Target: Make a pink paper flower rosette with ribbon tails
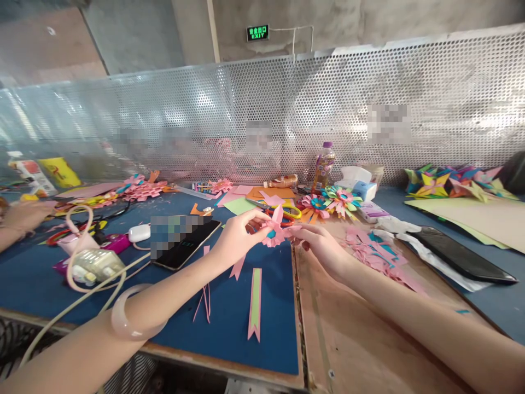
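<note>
A pink paper flower [278, 236] with a blue centre is held up over the table, with a pointed pink strip standing up from it. My left hand [238, 238] is closed on its left side, thumb and fingers pinching the paper. From the right, my right hand [322, 246] pinches the flower's edge; the fingertips partly hide what they grip. Below lies a pink and green paper ribbon [255, 303] with a notched end. Thin pink strips [207, 301] rest left of it. Behind the flower are scissors with yellow and red handles [292, 212].
A dark phone [192, 243] and a coiled cable [77, 284] lie on the left. Finished paper flowers [342, 202] and a bottle [324, 167] stand behind. Pink scraps [377, 254] and another phone [463, 254] are on the right. Another person's hand [28, 216] is at far left.
</note>
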Tool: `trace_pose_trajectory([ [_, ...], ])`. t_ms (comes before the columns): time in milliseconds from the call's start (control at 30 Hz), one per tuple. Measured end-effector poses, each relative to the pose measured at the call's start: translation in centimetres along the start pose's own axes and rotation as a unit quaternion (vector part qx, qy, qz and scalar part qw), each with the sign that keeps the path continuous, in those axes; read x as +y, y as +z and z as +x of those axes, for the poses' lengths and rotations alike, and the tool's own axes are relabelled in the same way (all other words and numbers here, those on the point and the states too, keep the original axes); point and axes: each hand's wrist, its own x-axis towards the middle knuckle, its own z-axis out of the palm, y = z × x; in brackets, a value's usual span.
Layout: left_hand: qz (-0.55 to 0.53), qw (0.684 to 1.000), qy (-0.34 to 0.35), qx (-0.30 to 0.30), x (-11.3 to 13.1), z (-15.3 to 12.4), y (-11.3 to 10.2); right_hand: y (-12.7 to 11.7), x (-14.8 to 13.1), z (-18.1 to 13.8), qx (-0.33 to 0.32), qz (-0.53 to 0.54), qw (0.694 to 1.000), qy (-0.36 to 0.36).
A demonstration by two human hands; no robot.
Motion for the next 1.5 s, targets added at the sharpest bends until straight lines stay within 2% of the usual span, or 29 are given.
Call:
trace_pose_trajectory([
  [100,-0.011,1.0,-0.008,-0.002,-0.1,0.1,0.0,-0.1,0.5,0.3,0.009,0.024,1.0,0.005],
  [367,-0.003,1.0,-0.015,0.012,0.2,0.2,-0.1,-0.1,1.5,1.3,0.034,0.176,0.982,0.063],
  [533,0.0,1.0,-0.022,0.018,0.2,0.4,-0.2,0.4,1.0,0.8,-0.01,0.22,0.974,0.047],
  [633,-0.002,0.999,-0.027,0.02,-0.1,0.4,-0.2,0.6,0.9,0.4,-0.004,0.23,0.972,0.04],
  [933,0.003,1.0,-0.026,0.014,-0.1,0.3,-0.3,0.5,0.4,0.1,0.034,0.17,0.985,0.003],
  [1100,-0.004,1.0,-0.018,-0.001,0.0,0.2,-0.4,0.4,0.0,0.0,0.026,0.155,0.987,-0.022],
  [1500,-0.036,0.999,0.015,0.011,0.5,0.1,-0.4,1.0,-2.4,-1.5,0.042,0.019,0.991,-0.124],
])
